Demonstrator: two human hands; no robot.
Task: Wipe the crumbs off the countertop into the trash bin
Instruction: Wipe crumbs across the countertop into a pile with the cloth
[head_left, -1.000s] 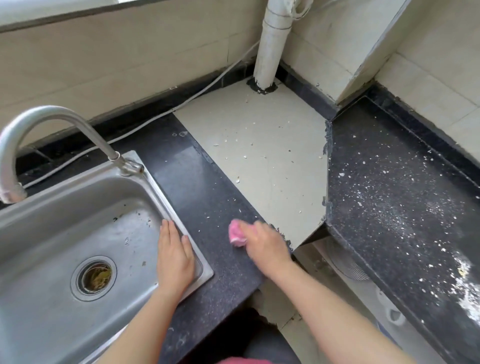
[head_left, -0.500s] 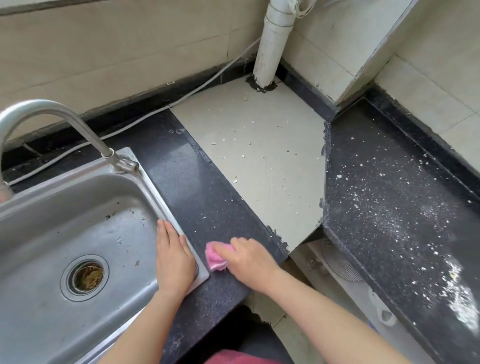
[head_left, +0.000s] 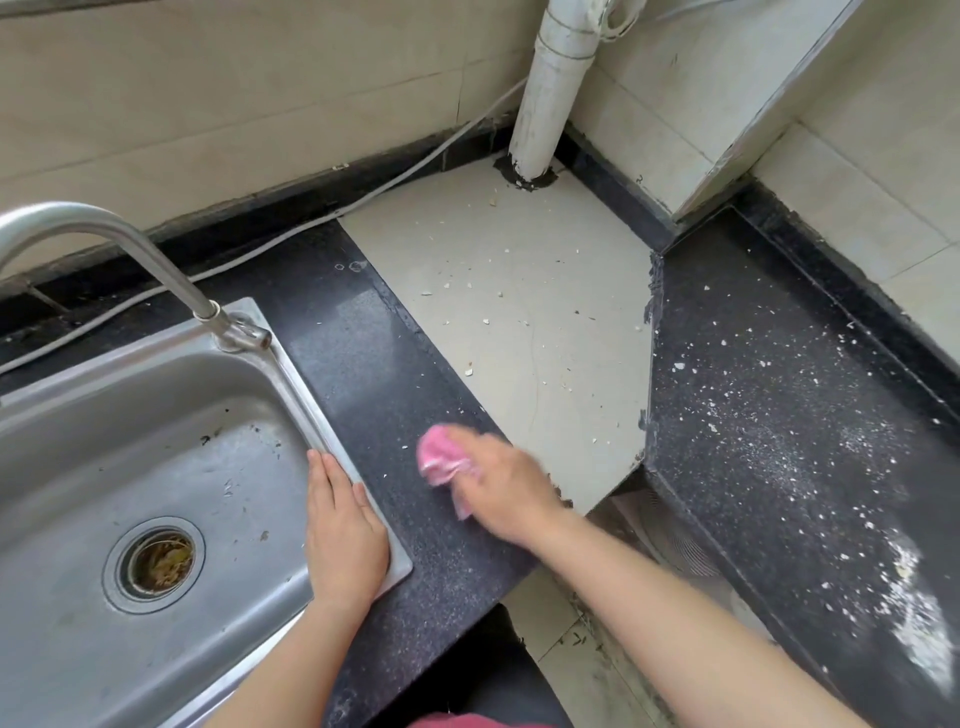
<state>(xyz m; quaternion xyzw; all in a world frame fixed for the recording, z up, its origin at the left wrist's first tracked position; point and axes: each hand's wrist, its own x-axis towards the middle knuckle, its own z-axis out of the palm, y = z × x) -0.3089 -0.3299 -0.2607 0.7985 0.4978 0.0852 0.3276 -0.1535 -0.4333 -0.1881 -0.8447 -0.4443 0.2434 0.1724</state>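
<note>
My right hand (head_left: 501, 486) grips a bunched pink cloth (head_left: 441, 457) against the dark speckled countertop (head_left: 384, 374), close to its front edge beside the sink. My left hand (head_left: 343, 530) lies flat with straight fingers on the steel sink's right rim (head_left: 296, 374). White crumbs (head_left: 485, 321) are scattered over the cream corner tile (head_left: 571, 312). Many more crumbs and a white powdery smear (head_left: 919, 618) cover the dark counter on the right (head_left: 779, 415). No trash bin shows in view.
A steel sink (head_left: 104, 467) with a drain strainer (head_left: 158, 561) and curved tap (head_left: 130, 249) fills the left. A white pipe (head_left: 550, 93) rises from the back corner, with a cable (head_left: 311, 223) along the wall. A white round object (head_left: 670, 535) sits under the counter gap.
My right hand swept the pink cloth left toward the sink rim, then back right and slightly farther away. My left hand has stayed on the sink rim.
</note>
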